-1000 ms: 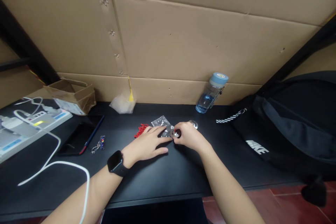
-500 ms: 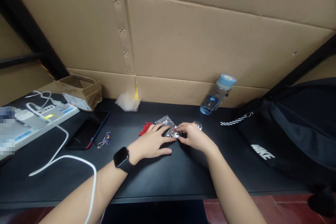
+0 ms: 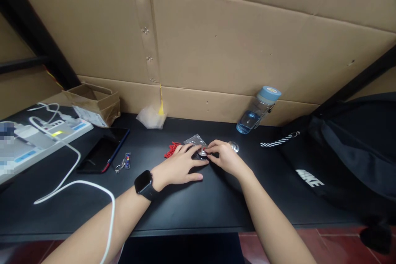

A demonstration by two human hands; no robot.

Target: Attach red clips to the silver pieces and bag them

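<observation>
My left hand [image 3: 182, 166] lies spread on the black desk [image 3: 182, 210], its fingertips on a clear plastic bag [image 3: 194, 139]. A small shiny round piece [image 3: 202, 152] with a bit of red on it sits at the bag, between my two hands. The thumb and fingers of my right hand [image 3: 225, 156] pinch the edge of this round piece. Red cords [image 3: 171, 149] lie bunched just left of my left fingers. Behind my right hand rests a clear round piece [image 3: 234, 146].
A water bottle [image 3: 258, 109] leans at the back right, near a black bag [image 3: 337, 161]. On the left are a phone [image 3: 103, 150], a keychain [image 3: 127, 161], a power strip [image 3: 27, 154], a cardboard box [image 3: 95, 105] and a white cable [image 3: 93, 185] looping over my left forearm.
My right hand has shifted slightly left with the shiny round piece, which now looks more tilted. My left hand stays nearly where it was. The whole view has moved a little.
</observation>
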